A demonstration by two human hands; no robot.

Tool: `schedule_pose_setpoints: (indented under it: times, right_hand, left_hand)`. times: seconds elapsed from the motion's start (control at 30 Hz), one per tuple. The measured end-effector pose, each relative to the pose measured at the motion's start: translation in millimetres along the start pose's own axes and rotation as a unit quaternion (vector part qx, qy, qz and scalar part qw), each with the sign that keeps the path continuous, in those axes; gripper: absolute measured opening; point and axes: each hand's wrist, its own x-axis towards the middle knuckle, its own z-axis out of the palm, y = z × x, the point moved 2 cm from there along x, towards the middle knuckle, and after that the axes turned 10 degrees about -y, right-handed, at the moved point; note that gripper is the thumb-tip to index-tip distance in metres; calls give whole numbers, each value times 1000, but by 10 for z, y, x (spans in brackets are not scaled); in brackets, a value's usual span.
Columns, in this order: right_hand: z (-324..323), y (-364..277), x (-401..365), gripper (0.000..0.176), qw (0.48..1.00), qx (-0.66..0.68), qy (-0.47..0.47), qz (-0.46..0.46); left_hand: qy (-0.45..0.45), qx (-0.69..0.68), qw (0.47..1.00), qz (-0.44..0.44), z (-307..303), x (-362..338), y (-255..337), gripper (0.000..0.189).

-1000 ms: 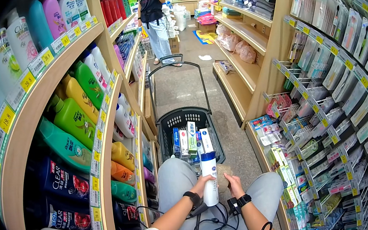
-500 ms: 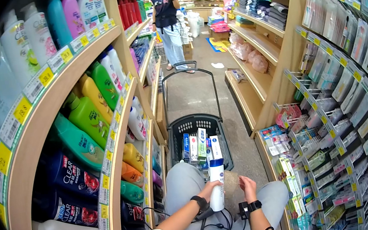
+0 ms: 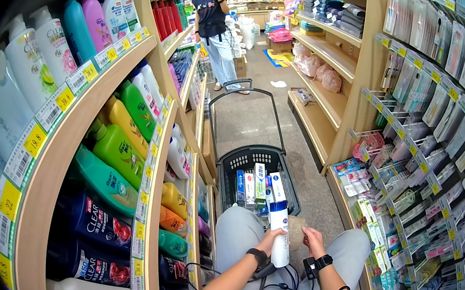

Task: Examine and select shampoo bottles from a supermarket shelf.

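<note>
My left hand (image 3: 270,241) is wrapped round a white bottle (image 3: 280,243) with a dark blue cap, held upright between my knees. To its right, my right hand (image 3: 314,242) is apart from the bottle with its fingers curled inward; whether anything is in them is hidden. Just beyond the bottle stands a dark wheeled shopping basket (image 3: 291,187), its long handle raised. Several upright boxes are in it, among them a blue box (image 3: 240,186), a green-and-white box (image 3: 260,182) and a white box (image 3: 277,187). Both wrists wear black straps.
Shelves of shampoo bottles (image 3: 120,145) rise close on my left. Racks of hanging packaged goods (image 3: 445,111) stand close on my right, with wooden shelves (image 3: 326,94) beyond. A person (image 3: 213,24) stands farther up the aisle. Black cables (image 3: 275,289) lie across my lap.
The view has shifted slightly, so the basket and bottle appear a little lower and to the right. My left hand keeps hold of the bottle; my right hand's fingers look more closed.
</note>
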Motion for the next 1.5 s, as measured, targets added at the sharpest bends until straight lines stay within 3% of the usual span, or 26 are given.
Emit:
schedule_pose_setpoints:
  times: [0.1, 0.3, 0.4, 0.7, 0.9, 1.0, 1.1, 1.2, 1.27, 1.43, 1.5]
  right_hand:
    - [242, -228, -134, 16, 999, 9, -30, -32]
    - [242, -32, -81, 24, 991, -71, -117, -12]
    - [188, 28, -47, 25, 994, -76, -75, -10]
    - [270, -194, -147, 31, 985, -84, -138, -53]
    - [250, -184, -158, 32, 984, -78, -159, -28]
    - [227, -104, -122, 30, 995, -29, -91, -40]
    - [104, -11, -15, 29, 998, 6, 7, -68]
    - [8, -30, 33, 29, 995, 69, 37, -59]
    - [24, -73, -14, 29, 994, 89, 19, -62]
    - [71, -24, -8, 31, 995, 92, -47, -12]
    - [74, -4, -3, 36, 991, 66, -116, 8]
  left_hand:
    - [-3, -7, 1000, 3, 19, -11, 22, 37]
    - [-4, -37, 999, 14, 53, 2, 58, 38]
    - [25, -80, 996, 29, 116, -28, 105, 40]
    - [86, -149, 983, 67, 15, -26, 142, 44]
    - [96, -105, 989, 39, -8, 46, 57, 45]
    - [74, -10, 997, 6, 17, 36, 42, 44]
    - [-16, -17, 999, -41, 22, 96, -62, 42]
    - [-23, 49, 997, -58, 84, 78, -86, 43]
    - [-25, 82, 992, -90, 125, 43, -64, 44]
    - [29, 107, 992, -60, 27, 108, -113, 50]
    - [8, 49, 997, -57, 82, 62, -57, 51]
